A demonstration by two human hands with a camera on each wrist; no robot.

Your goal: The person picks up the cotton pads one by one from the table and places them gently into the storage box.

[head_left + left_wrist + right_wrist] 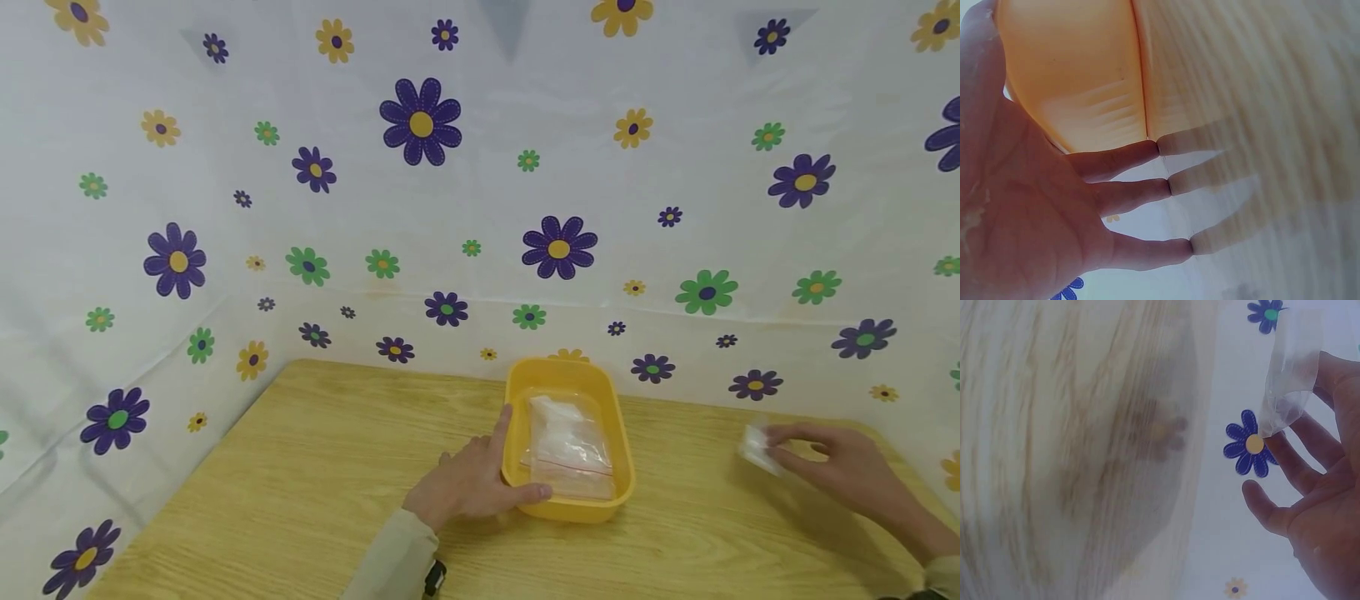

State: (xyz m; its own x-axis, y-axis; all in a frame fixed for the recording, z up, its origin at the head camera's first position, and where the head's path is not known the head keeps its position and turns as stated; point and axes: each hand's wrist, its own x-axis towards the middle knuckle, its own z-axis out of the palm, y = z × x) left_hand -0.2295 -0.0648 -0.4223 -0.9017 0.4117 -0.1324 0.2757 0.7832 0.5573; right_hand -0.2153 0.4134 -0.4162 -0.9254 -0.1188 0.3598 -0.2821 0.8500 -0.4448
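A yellow plastic tray (626, 467) stands on the wooden table, with clear zip bags (573, 446), the top one showing a red seal line, inside it. My left hand (480, 479) rests against the tray's near left corner, its thumb over the near rim and a finger along the left rim. In the left wrist view, straight fingers (1132, 190) touch the tabletop beside the tray wall (1079, 81). Off to the right, my right hand (847, 462) pinches a small clear plastic bag (759, 450) above the table. That bag (1294, 369) looks folded or curled in the right wrist view.
The wood-grain table (337, 450) runs back to a white flower-print sheet (480, 200), which also closes off the left and right sides. The tray sits near the table's back edge.
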